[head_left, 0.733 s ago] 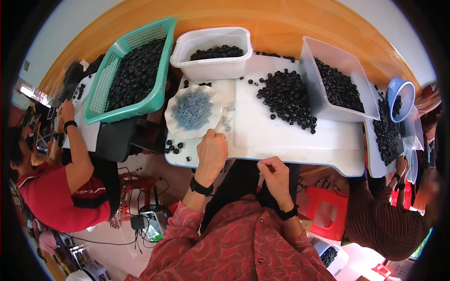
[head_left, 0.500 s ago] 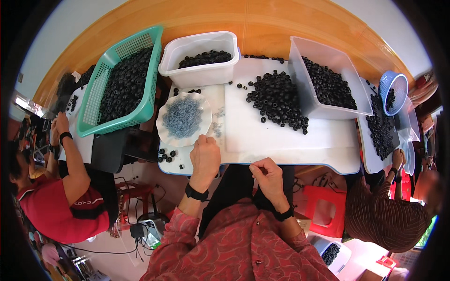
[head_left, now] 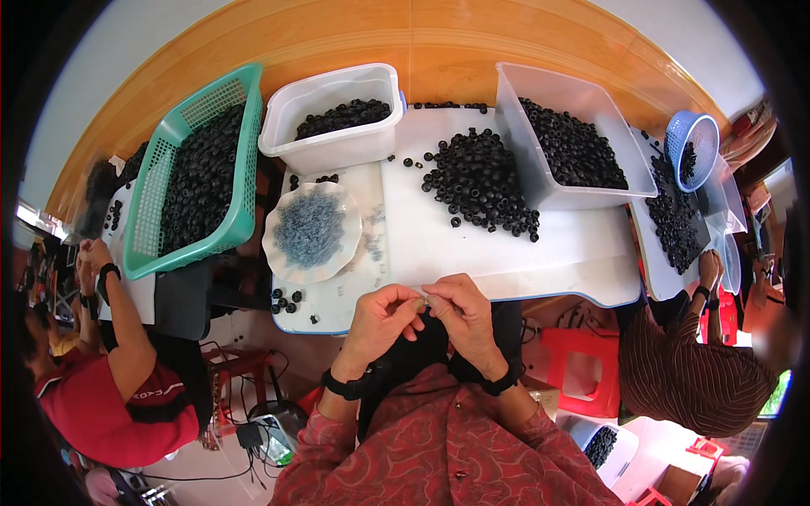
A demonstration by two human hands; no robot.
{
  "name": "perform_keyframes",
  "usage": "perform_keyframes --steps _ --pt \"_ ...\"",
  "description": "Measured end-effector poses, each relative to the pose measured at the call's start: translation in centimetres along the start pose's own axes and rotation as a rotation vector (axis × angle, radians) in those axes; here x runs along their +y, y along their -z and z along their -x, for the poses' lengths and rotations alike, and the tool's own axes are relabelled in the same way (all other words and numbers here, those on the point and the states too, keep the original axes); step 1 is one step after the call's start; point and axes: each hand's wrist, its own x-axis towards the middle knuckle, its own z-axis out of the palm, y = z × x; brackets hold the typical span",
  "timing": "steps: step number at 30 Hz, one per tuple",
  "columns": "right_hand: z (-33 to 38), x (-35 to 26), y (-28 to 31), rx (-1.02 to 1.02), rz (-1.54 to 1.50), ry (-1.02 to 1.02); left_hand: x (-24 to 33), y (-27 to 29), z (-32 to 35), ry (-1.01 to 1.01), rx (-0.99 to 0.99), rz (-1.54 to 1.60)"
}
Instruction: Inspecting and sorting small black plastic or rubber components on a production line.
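- Table (head_left: 506, 266): white, in front of me; my hands are at its near edge.
- Basket (head_left: 245, 177): green, left of the table's containers, filled with black pieces.
- Bin (head_left: 523, 160): translucent, at the right, holding more black pieces.
- Tub (head_left: 346, 148): white, between basket and bin, also with black pieces.
- Black pile (head_left: 481, 177): loose on the table, beside the bin.
- Plate (head_left: 351, 232): pale and wavy-rimmed, in front of the tub.
- Left hand (head_left: 378, 325): a moment ago by the plate's near rim, now in toward my middle, thumb and forefinger drawn together.
- Right hand (head_left: 464, 316): formerly apart from the left, now meeting it at the fingertips, its own thumb and forefinger also pinched.
- Meaning of the change: I judge that reaching beside the plate has given way to two-handed fingertip work.
- Grey pieces (head_left: 310, 226): heaped on the plate, left of my hands.
- Whatever lies between my fingertips: too small and hidden; I cannot tell whether they clamp a piece.
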Motion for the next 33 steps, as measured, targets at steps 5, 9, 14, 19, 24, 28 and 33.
perform_keyframes --steps 5,9,14,19,24,28,33 --pt "0.0 -0.5 0.5 -0.054 -0.031 -0.019 -1.2 -0.1 -0.7 0.072 -0.102 0.304" --pt "-0.2 -1.0 0.7 -0.057 0.152 0.084 -1.6 0.4 -1.1 0.166 -0.155 0.414" --pt "-0.5 -0.8 0.7 -0.049 0.225 0.071 -1.7 -0.2 -1.3 0.226 -0.102 0.579" --pt "-1.1 0.1 0.6 -0.01 0.279 0.117 -3.1 -0.6 -1.7 0.128 -0.064 0.585" --pt "-2.9 0.6 1.5 -0.017 0.237 0.056 -3.3 -0.6 -2.1 0.071 -0.026 0.556" --pt "-5.9 2.0 2.7 0.142 0.525 0.138 -3.1 -0.5 -2.3 0.067 0.052 0.526" --pt "-8.1 4.2 2.8 0.142 0.755 0.142 -3.7 -0.3 -2.4 0.055 0.057 0.525"
